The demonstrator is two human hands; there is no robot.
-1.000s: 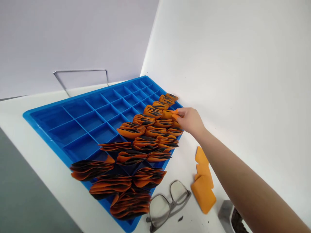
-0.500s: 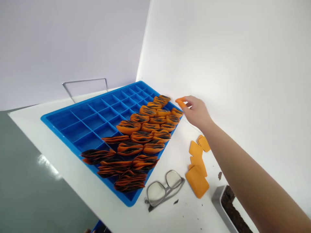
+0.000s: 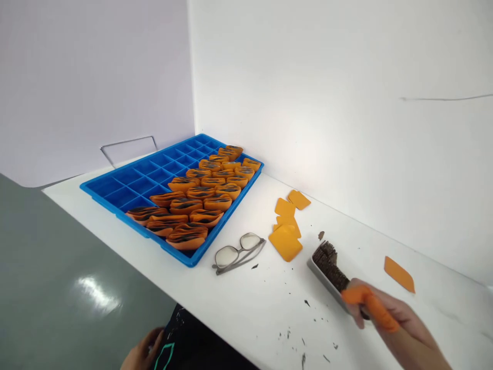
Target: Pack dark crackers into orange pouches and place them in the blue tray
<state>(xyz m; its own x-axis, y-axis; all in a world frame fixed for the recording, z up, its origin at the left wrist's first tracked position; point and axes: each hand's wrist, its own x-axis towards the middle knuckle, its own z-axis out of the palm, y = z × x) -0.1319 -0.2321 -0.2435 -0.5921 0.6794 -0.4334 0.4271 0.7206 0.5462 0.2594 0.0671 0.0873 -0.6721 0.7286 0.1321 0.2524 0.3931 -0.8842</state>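
My right hand (image 3: 385, 311), with orange covers on two of its digits, is bent over the near end of a narrow grey container (image 3: 327, 284). Dark brown thin pieces (image 3: 327, 259) stand stacked inside that container. Its fingers look apart, with nothing plainly between them; blur softens the tips. Low in the view, my left hand (image 3: 143, 352) lies with curled fingers against dark cloth (image 3: 192, 341); anything in it is hidden. Folded orange pouches with dark layers (image 3: 202, 192) fill the near rows of a blue compartment tray (image 3: 190, 259).
Eyeglasses (image 3: 239, 252) lie between the tray and several flat orange pieces (image 3: 285, 244). A single orange piece (image 3: 399, 274) lies at the right. Dark crumbs are scattered over the white table (image 3: 269, 308). White walls (image 3: 308, 103) stand behind; a wire frame (image 3: 129, 141) is beyond the tray.
My right hand has moved from beside the far end of the tray back to the grey container. The view has shifted right, and more of my left hand shows.
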